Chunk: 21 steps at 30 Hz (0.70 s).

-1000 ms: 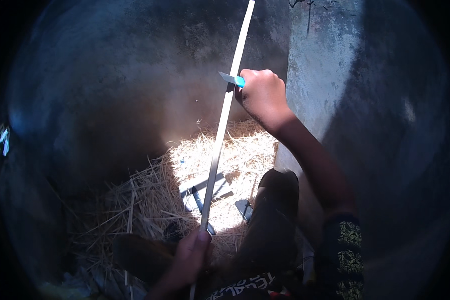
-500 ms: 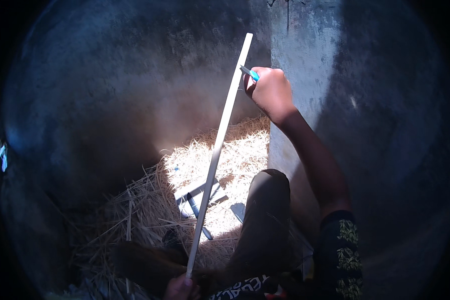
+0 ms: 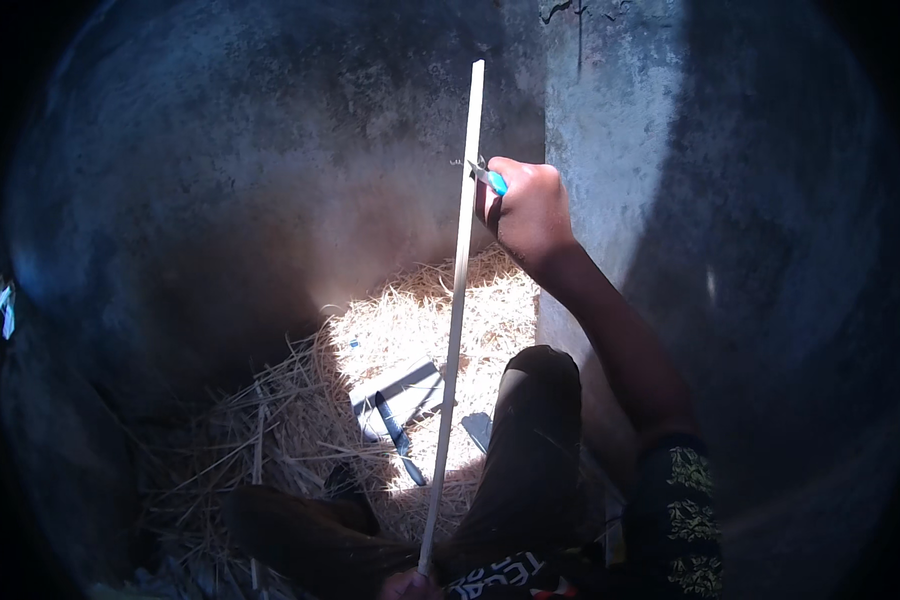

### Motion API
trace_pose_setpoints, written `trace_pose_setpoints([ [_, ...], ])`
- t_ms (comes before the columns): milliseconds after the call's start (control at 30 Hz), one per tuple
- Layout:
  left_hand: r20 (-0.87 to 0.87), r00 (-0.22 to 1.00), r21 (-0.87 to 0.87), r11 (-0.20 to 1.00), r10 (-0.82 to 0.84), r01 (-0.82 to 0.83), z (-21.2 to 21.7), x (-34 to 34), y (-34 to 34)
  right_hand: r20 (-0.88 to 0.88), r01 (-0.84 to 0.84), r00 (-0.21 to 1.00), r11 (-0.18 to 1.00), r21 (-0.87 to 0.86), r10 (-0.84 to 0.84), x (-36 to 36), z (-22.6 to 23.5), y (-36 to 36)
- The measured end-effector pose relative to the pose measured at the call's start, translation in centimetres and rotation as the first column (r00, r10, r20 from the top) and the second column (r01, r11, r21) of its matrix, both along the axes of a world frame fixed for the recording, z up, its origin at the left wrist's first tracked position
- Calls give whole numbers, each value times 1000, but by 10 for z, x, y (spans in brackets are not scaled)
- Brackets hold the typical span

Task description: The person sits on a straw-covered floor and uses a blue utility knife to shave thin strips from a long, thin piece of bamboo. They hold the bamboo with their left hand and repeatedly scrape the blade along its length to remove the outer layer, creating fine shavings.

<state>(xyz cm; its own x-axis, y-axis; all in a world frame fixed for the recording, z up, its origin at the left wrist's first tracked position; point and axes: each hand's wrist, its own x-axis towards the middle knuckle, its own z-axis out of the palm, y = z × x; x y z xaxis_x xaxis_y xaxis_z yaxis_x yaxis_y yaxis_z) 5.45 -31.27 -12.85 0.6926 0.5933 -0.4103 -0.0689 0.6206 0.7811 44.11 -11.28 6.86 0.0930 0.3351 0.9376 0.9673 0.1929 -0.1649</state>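
Along the back, a grey wall (image 3: 270, 180) fills most of the view, meeting a lighter concrete pillar (image 3: 630, 120) at a vertical edge right of centre. Wall face left of the stick is bare and open. Below, a heap of straw (image 3: 400, 330) covers the floor, brightly lit in the middle, dark toward the left rim. A person's bent knee (image 3: 540, 400) rises from the lower edge, just right of the stick.

A long pale stick (image 3: 457, 300) runs from the bottom edge up past the pillar corner, nearly upright, leaning slightly right at the top. Its upper end stands free against the wall.

Right hand (image 3: 530, 210) is closed in a fist round a knife (image 3: 490, 180) with a blue handle; the blade tip touches the stick's right edge, high up. Left hand (image 3: 410, 585) grips the stick's lower end at the frame edge; fingers mostly cut off.

On the straw, left of the stick, lie a flat grey piece (image 3: 400, 390) and a dark narrow tool (image 3: 398, 435).
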Motion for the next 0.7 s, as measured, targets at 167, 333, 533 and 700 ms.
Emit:
trace_pose_setpoints([
  [167,-15,999,47,998,30,-30,2,-2,-3,-396,162,903,985,-51,-169,47,50,16],
  [333,63,936,475,814,347,-334,-10,-26,43,-493,-23,868,997,79,59,75,13,54],
  [533,409,591,701,175,695,-692,134,-118,172,-863,-754,217,640,149,457,-25,-22,31],
  [700,776,448,551,-133,443,-824,214,-132,200,-947,-962,-18,251,103,321,-118,-87,27],
])
